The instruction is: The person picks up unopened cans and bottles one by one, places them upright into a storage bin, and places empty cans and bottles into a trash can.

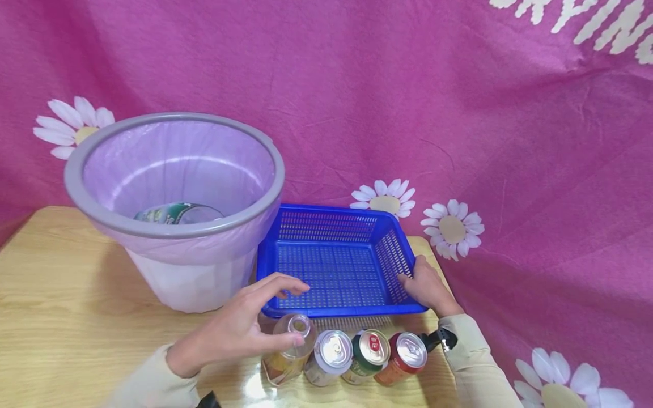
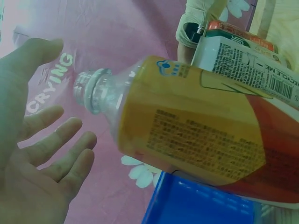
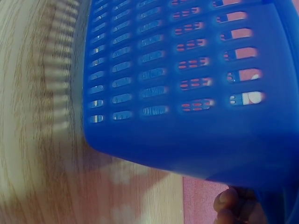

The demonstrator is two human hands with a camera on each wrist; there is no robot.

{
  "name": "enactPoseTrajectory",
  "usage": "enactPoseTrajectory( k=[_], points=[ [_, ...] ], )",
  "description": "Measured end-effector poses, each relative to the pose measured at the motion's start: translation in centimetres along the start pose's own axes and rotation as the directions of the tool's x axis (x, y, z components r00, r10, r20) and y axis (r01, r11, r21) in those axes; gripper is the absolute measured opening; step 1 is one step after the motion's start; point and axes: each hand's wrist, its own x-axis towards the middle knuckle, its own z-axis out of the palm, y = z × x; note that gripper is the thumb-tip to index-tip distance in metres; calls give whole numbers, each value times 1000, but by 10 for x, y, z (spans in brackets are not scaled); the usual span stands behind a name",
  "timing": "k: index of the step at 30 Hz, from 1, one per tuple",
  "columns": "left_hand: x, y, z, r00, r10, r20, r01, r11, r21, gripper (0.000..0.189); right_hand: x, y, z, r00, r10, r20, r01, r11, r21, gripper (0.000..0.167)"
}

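My left hand (image 1: 240,326) hovers beside a clear plastic bottle (image 1: 288,351), thumb and fingers spread. The left wrist view shows a gap between the fingers and the uncapped neck of the bottle (image 2: 187,126), which has a yellow and red label. With my right hand (image 1: 428,286) I grip the right rim of a blue plastic basket (image 1: 326,311), thumb inside. Seen from the right wrist, its slotted wall (image 3: 177,135) fills most of the view, with fingertips (image 3: 229,198) below. To the bottle's right stand a white can (image 1: 329,362), a green can (image 1: 367,357) and a red can (image 1: 401,358).
A large bin (image 1: 189,283) with a grey rim and purple liner stands left of the basket, with a green-labelled bottle (image 1: 178,214) inside. Everything stands on a wooden table (image 1: 51,317). A pink flowered cloth (image 1: 357,102) hangs behind and along the right side.
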Motion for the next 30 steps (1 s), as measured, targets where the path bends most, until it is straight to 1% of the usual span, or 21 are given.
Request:
enactPoseTrajectory(
  k=[2, 6, 9, 15, 20, 23, 27, 30],
  points=[
    [-1, -1, 1, 1000, -15, 2, 15, 1000, -4, 59, 0, -1, -1, 1000, -12, -12, 12, 1000, -7, 52],
    [-4, -3, 4, 996, -84, -8, 84, 996, -9, 60, 2, -4, -4, 998, -43, -40, 42, 999, -29, 50],
    [-6, -4, 6, 994, -107, -22, 107, 994, -14, 62, 4, -6, -7, 998, -58, -40, 57, 998, -27, 51],
    [-10, -8, 15, 996, -92, -19, 92, 995, -28, 65, 5, -6, -6, 999, -38, -12, 38, 999, -5, 53],
    [-12, -11, 24, 996, -86, -4, 85, 991, -100, 65, 4, -3, -2, 1000, -26, -10, 26, 1000, -2, 53],
    [-12, -11, 27, 998, -68, -8, 66, 992, -108, 65, 3, -2, -1, 1000, -17, -8, 17, 1000, 0, 53],
    [-13, -9, 31, 996, -86, 3, 85, 988, -126, 65, 0, -1, -1, 1000, -8, 2, 8, 1000, 5, 54],
    [-13, -7, 34, 994, -104, 18, 105, 981, -162, 64, -1, -1, 0, 1000, -6, 1, 6, 1000, -1, 54]
  ],
)
